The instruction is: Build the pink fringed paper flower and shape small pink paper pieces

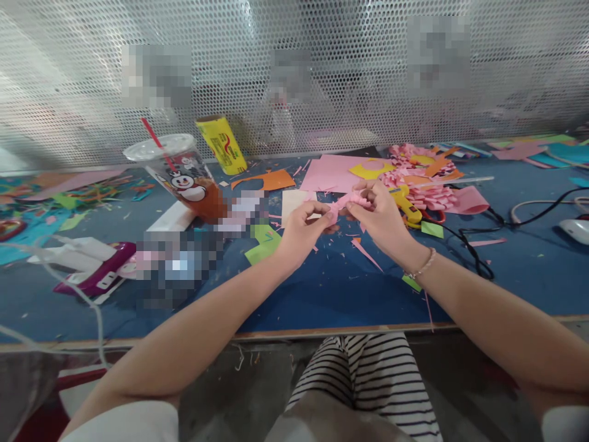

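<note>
Between my two hands, just above the blue table, is a fringed strip of pink paper (348, 200). My left hand (307, 226) pinches its left end between thumb and fingers. At the other end, my right hand (378, 212) is closed on the curled, fringed part. A yellow-handled glue gun (405, 205) lies just right of my right hand. Beyond it is a pile of pink fringed paper (423, 184). Flat behind my hands lies a pink paper sheet (329, 174), with a cream paper square (292, 205) nearer my left hand.
A tilted plastic cup (188, 181) with a red straw stands left, near a yellow tube (224, 145). Black cables (478, 239) cross the right side. Orange paper (269, 180) and green scraps (264, 242) lie about. A perforated metal screen (340, 37) rises behind the table.
</note>
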`<state>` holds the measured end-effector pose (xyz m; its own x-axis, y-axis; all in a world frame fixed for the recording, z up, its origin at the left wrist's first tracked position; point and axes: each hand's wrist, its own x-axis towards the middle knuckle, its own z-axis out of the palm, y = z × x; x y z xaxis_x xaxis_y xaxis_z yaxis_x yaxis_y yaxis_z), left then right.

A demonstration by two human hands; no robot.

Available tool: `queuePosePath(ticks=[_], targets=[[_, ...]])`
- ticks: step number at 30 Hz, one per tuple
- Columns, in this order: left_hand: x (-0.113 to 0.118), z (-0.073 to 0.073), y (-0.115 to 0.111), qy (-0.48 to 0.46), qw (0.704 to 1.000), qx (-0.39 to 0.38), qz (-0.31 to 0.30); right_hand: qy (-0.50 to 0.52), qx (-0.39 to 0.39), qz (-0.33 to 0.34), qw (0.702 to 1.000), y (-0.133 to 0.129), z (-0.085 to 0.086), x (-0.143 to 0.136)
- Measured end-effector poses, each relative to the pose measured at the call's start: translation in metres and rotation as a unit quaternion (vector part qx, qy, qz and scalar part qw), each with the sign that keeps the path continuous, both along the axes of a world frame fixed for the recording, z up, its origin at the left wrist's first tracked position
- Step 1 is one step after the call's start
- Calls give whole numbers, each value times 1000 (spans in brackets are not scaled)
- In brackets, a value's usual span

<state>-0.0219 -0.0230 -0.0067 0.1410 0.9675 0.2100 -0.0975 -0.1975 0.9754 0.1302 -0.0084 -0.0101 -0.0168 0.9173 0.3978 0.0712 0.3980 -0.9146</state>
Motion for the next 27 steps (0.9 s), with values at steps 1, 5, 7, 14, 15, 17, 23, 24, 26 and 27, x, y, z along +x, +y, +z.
queuePosePath(ticks=[1, 5, 7, 14, 15, 17, 23, 24, 26, 27], targets=[[0, 0, 0, -5, 1000, -4, 0, 1, 0, 0, 1000, 0, 0, 0], [0, 2, 0, -21, 999, -38, -1, -5, 0, -12, 1000, 0, 0, 0], [1, 3, -1, -29, 998, -53, -1, 8, -10, 1, 1000, -1, 1, 1], [1, 5, -1, -81, 994, -67, 9, 74, -52, 69, 994, 5, 0, 6], [0, 4, 0, -87, 994, -68, 10, 66, -53, 61, 995, 7, -1, 7], [-2, 3, 3, -95, 993, -67, 11, 39, -46, 46, 997, 11, -3, 8], [-6, 0, 8, -100, 993, -61, 9, -41, 0, 5, 999, 17, -7, 12], [-6, 0, 8, -99, 993, -64, 10, -49, 0, 0, 999, 17, -7, 12], [-6, 0, 9, -97, 992, -73, 12, -60, -4, -1, 998, 16, -6, 12], [-6, 0, 9, -96, 992, -76, 13, -64, -3, 0, 998, 16, -5, 13]])
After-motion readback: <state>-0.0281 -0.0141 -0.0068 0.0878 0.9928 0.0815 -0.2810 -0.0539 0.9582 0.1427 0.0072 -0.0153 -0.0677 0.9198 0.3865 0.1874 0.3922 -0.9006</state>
